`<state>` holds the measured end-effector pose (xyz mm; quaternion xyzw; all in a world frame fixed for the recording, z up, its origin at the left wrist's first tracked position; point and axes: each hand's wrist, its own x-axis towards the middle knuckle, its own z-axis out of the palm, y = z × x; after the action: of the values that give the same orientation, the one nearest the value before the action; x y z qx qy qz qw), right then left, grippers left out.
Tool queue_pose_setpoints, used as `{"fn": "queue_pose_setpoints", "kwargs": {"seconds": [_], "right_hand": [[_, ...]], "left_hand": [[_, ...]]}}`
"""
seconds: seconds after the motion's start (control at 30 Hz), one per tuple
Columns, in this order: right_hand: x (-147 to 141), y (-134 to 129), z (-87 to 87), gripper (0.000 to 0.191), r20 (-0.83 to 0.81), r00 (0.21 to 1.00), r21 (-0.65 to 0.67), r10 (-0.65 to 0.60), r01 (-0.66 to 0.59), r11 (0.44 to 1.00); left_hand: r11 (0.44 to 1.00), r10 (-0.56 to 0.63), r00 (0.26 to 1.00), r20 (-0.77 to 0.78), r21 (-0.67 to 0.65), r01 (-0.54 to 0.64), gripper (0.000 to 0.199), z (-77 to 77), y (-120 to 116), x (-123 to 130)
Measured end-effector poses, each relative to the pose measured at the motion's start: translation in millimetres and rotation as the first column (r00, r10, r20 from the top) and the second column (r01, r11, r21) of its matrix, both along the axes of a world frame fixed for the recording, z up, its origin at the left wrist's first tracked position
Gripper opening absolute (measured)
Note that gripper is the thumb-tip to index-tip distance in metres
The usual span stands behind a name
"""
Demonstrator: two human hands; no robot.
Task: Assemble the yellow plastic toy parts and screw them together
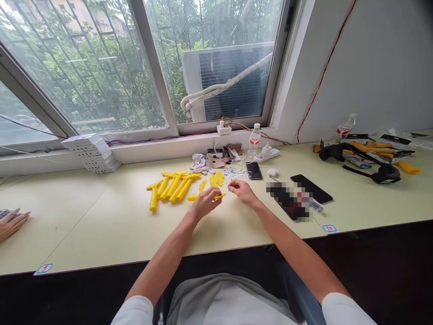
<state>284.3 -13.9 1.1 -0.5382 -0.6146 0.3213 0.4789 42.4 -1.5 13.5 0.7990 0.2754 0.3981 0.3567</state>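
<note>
My left hand [206,201] is closed around a yellow plastic handle [192,197], which lies sideways with its ends showing on both sides of the fingers. To its right, my right hand [243,192] pinches thumb and forefinger together just above the table; whatever is between them is too small to make out. Several yellow handles [176,188] with angled heads lie in a row left of my hands. Beyond my fingers are flat yellow plastic pieces [216,179] and a scatter of tiny parts, perhaps screws [233,173].
A phone [254,171], a water bottle [254,141], a power strip [269,153] and white gloves [200,163] sit toward the window. Right are a black slab [311,188] and a black headset [365,162]. Another person's hand [12,223] rests at far left.
</note>
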Motion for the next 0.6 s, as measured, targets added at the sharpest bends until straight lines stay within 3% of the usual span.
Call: {"fn": "queue_pose_setpoints", "kwargs": {"seconds": [0.13,0.23,0.37,0.5,0.6], "right_hand": [[0.0,-3.8,7.2,0.026,-0.164,0.981,-0.072,0.106,-0.119,0.990],[0.1,-8.4,12.1,0.023,-0.173,0.964,-0.061,0.199,-0.213,0.975],[-0.1,-12.4,14.6,0.016,-0.014,0.970,-0.004,0.241,-0.241,0.970],[0.4,-11.8,11.1,0.011,0.188,0.937,0.042,0.294,-0.306,0.951],[1.1,-10.1,6.6,0.008,0.246,0.915,0.053,0.320,-0.342,0.938]], "left_hand": [[0.998,-0.053,0.997,-0.054,0.030,0.055,0.013,-5.3,4.6,0.8],[0.994,-0.071,0.992,-0.105,0.071,0.079,0.011,-9.3,9.5,-0.3],[0.992,-0.083,0.991,-0.104,0.084,0.092,0.010,-16.6,12.4,1.8],[0.992,-0.128,0.987,-0.095,-0.007,0.128,0.015,-21.7,12.3,6.1],[0.990,-0.130,0.988,-0.084,-0.057,0.126,0.019,-22.4,12.2,7.1]]}}
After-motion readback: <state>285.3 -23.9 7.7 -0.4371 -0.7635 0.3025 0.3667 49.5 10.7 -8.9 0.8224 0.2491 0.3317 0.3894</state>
